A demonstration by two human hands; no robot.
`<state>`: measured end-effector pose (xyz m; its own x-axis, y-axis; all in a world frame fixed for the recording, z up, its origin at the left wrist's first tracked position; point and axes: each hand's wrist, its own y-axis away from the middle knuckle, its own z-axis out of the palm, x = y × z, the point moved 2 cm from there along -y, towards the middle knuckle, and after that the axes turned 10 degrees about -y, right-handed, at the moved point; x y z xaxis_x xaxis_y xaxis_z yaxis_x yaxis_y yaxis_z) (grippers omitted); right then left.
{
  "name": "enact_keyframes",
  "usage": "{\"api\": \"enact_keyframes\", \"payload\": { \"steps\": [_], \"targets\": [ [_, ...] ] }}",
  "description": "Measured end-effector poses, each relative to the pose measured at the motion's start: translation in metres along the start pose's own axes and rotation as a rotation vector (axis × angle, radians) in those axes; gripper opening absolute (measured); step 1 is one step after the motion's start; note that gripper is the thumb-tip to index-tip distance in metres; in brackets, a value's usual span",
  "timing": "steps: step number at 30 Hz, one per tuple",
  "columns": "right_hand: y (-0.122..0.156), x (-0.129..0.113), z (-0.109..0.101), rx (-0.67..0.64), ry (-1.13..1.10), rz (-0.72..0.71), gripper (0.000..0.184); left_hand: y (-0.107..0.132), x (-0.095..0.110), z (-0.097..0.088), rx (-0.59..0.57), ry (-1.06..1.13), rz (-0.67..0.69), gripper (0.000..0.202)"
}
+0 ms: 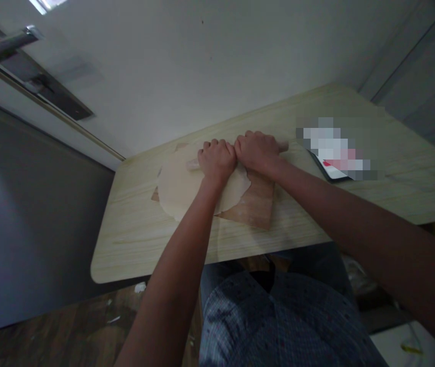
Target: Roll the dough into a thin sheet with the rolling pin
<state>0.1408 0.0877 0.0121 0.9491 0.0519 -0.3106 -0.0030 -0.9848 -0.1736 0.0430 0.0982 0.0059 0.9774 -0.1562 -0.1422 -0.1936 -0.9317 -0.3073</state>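
Observation:
A wide, thin sheet of pale dough (181, 191) lies over a brown wooden board (253, 206), hanging past the board's left and front edges. Across the dough rests a wooden rolling pin (283, 146), whose middle is covered by my hands. My left hand (217, 159) is closed round it near its left end (193, 164). Right beside it, my right hand (256, 149) grips the pin toward the other end, and the two hands touch.
The board sits on a light wood-grain table (133, 234) against a white wall. A dark-edged tablet or phone (332, 173), partly blurred out, lies on the right. A door handle (11, 43) juts out at upper left. Scraps (140, 288) lie on the floor.

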Motion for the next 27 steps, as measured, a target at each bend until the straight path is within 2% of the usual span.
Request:
{"api": "enact_keyframes", "payload": {
  "steps": [16, 27],
  "targets": [
    [-0.0085, 0.0029, 0.0014, -0.041, 0.000, 0.013, 0.046, -0.0070, 0.0006, 0.0009, -0.028, 0.027, -0.018, 0.037],
    [-0.0056, 0.0023, 0.0005, 0.004, -0.023, 0.004, 0.048, -0.0052, 0.0024, -0.0033, -0.038, 0.154, -0.129, 0.034]
  ]
}}
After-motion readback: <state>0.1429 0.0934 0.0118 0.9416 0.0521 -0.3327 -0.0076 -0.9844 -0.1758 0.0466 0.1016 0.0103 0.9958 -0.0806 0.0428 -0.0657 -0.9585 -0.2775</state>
